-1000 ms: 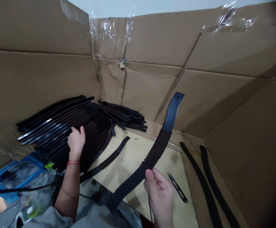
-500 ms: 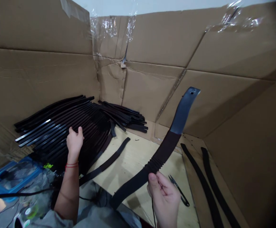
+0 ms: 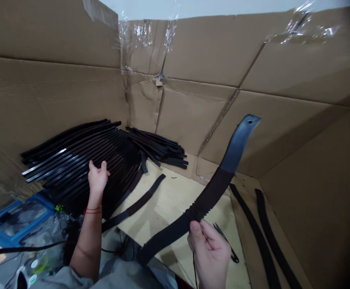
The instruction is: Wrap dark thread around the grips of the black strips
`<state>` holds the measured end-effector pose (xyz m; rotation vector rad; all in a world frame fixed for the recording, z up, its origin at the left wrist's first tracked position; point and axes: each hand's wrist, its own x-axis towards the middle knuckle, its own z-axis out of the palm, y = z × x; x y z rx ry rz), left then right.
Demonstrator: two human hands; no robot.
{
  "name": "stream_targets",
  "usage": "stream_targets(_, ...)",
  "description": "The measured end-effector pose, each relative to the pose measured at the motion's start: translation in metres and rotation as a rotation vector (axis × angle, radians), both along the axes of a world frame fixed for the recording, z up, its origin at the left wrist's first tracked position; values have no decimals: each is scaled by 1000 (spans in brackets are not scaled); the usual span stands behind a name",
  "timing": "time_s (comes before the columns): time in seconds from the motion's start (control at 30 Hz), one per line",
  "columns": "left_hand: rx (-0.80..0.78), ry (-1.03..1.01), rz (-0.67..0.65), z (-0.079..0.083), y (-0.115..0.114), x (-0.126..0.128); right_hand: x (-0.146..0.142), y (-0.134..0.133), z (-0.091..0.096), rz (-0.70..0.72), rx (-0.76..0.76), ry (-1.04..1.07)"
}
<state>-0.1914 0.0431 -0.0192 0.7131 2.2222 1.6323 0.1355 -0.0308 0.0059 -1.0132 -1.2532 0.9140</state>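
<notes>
While the right hand (image 3: pixel 209 255) pinches a black strap (image 3: pixel 211 196) just above the pale wooden table (image 3: pixel 175 200), its thumb presses on top and its fingers (image 3: pixel 213 245) curl beneath, clamped on the strap's ribbed stretch. The strap rises at a slant over the table, with its lower end near the table's front edge and its smooth blue-grey tip (image 3: pixel 238 148), pierced by a hole, reaching past the far edge. A thin black cord (image 3: pixel 194 269) hangs below the right hand, and black thread snips (image 3: pixel 226 245) lie on the table just beside that hand.

At the table's left edge, the left hand (image 3: pixel 98 180) rests on a large fanned stack of black strips (image 3: pixel 72 172), its fingers (image 3: pixel 95 168) apart with their tips touching the strips. A red string (image 3: pixel 92 210) circles the left wrist. A single black strip (image 3: pixel 135 204) lies on the table beside the stack, and two more (image 3: pixel 262 237) run along the table's right side. A smaller bundle of strips (image 3: pixel 159 148) sits beyond the table's far left corner, against taped cardboard walls (image 3: pixel 199 52).
</notes>
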Motion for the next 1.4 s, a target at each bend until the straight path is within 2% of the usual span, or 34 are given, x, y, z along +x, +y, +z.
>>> stream_targets(0.17, 59, -60, -40, 7, 6, -1, 1, 0, 0, 8, 5, -6)
stream_targets(0.23, 101, -73, -95, 14, 0, 14, 1, 1, 2, 4, 7, -2)
stream_targets(0.3, 147, -73, -200, 23, -14, 45, -1, 3, 4, -2, 2, -2)
stream_targets(0.37, 170, -70, -388, 33, -34, 87, -5, 5, 7, -13, -7, 1)
stream_targets(0.4, 160, -69, -544, 38, -45, 109, -7, 7, 8, -14, -17, 5)
stream_targets(0.43, 128, -32, -820, 42, -55, 130, -11, 8, 8, -12, -31, 11)
stream_targets(0.47, 120, 36, -998, 46, -63, 149, -14, 8, 9, -14, -43, 23)
stream_targets(0.5, 144, 95, -1077, 48, -70, 164, -18, 9, 9, -23, -54, 42)
stream_targets(0.53, 149, 61, -1107, 49, -74, 176, -21, 9, 10, -39, -65, 68)
stream_targets(0.63, 147, -130, -1107, 43, -78, 191, -24, 7, 11, -73, -89, 190)
stream_targets(0.67, 137, -192, -1127, 39, -77, 191, -23, 7, 13, -28, -115, 230)
stream_targets(0.77, 107, -324, -1269, 28, -74, 187, -14, 4, 18, 242, -235, 281)
stream_targets(0.83, 93, -415, -1365, 24, -73, 184, -11, 3, 21, 321, -258, 274)
stream_targets(0.93, 91, -507, -1403, 24, -71, 183, -12, 2, 22, 166, -151, 246)
stream_targets(1.03, 96, -566, -1307, 24, -71, 186, -15, 4, 23, 65, -82, 191)
stream_targets(1.1, 57, -626, -1291, 20, -70, 190, -17, 5, 24, 93, -83, 163)
stream_targets(1.2, -23, -706, -1336, 14, -67, 196, -19, 5, 23, 91, -89, 144)
stream_targets(1.3, 20, -700, -1265, 14, -64, 195, -20, 5, 21, 46, -84, 177)
stream_targets(1.37, 54, -688, -1219, 18, -65, 192, -18, 6, 22, 102, -99, 191)
stream_targets(1.4, 38, -726, -1243, 21, -67, 189, -16, 6, 22, 155, -111, 188)
